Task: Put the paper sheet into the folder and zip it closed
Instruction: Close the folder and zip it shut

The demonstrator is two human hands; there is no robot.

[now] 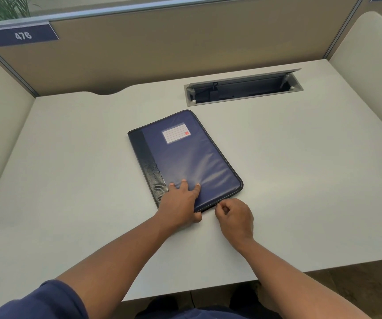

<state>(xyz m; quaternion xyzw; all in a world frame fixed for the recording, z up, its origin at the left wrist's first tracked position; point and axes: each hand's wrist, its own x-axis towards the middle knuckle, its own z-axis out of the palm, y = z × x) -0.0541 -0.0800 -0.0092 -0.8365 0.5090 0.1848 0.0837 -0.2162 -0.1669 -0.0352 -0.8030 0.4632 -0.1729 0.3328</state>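
Note:
A dark blue zip folder [185,155] with a white label and a black spine strip lies closed and slanted on the white desk [300,171]. My left hand [180,201] presses flat on the folder's near corner, fingers spread on the cover and thumb at the near edge. My right hand [235,215] sits at the folder's near edge with fingers curled, thumb and forefinger pinching the small zipper pull [217,204]. No paper sheet is visible; whatever is inside the folder is hidden.
An open grey cable tray [243,89] is recessed in the desk at the back right. Beige partition walls [162,47] enclose the desk on three sides, with a sign reading 476 [23,35] at the upper left. The desk's front edge runs near my arms.

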